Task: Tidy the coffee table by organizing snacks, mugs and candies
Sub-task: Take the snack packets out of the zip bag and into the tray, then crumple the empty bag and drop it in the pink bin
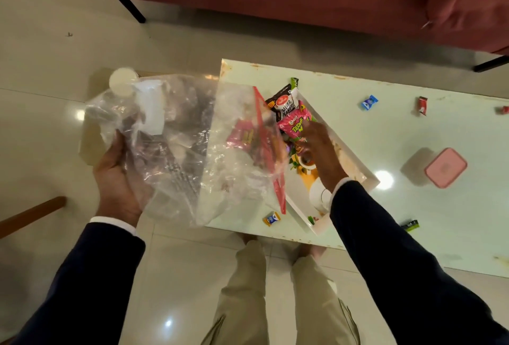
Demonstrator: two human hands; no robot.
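Sleeves: dark navy jacket on both arms, plain, no markings visible.
Cuffs: white shirt cuff showing at each wrist, just below left hand [118, 179] and right hand [319, 152].
Ring: on one right-hand finger.
Trousers: beige, below cuffs.
Feet: bare, partly hidden.

Left hand [118, 179] gripping clear plastic bag [192, 146]; right hand [321, 149] over snack packets [292, 113] in white tray [366, 179].
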